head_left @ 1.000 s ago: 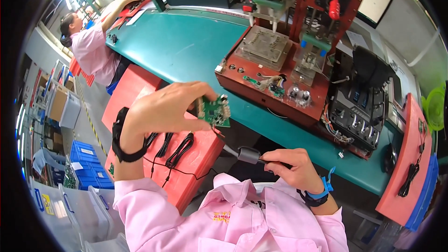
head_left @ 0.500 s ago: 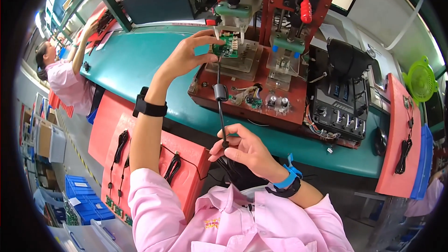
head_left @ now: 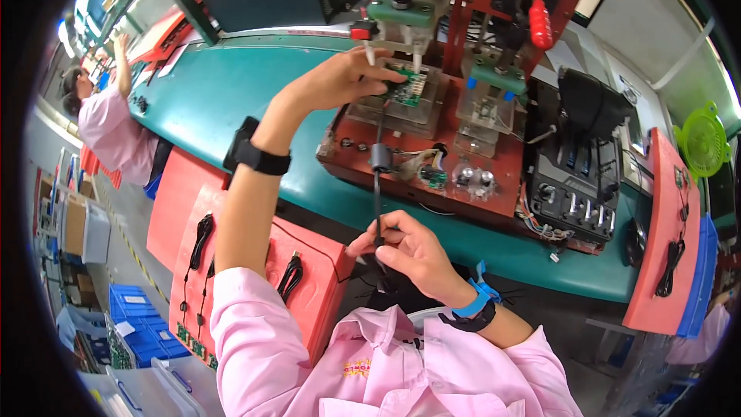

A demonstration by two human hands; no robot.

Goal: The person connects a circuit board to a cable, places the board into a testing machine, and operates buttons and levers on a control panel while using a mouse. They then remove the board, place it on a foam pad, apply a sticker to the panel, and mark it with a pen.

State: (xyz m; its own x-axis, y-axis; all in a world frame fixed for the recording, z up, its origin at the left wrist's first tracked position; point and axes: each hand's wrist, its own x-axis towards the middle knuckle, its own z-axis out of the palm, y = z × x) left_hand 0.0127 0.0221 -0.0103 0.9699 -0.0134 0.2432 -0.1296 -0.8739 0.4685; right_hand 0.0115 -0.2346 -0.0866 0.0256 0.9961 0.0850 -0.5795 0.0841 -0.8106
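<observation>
Nearest, the right hand (head_left: 411, 255) has its fingers curled around a black cable (head_left: 377, 197), just beyond the pink shirt (head_left: 386, 371). To its left, coiled cables (head_left: 290, 276) lie on red foam (head_left: 318, 293). The held cable runs away through a dark cylinder (head_left: 380, 157) to the green board (head_left: 411, 89). The left hand (head_left: 340, 79) grips that board by its left side, over the clear plate (head_left: 429, 112) of a red jig (head_left: 505, 164); whether board and plate touch, I cannot tell. The jig stands on the green tabletop (head_left: 231, 81), beside a black control unit (head_left: 571, 193). Farther off are a black box (head_left: 270, 0) and a co-worker (head_left: 116, 131).
</observation>
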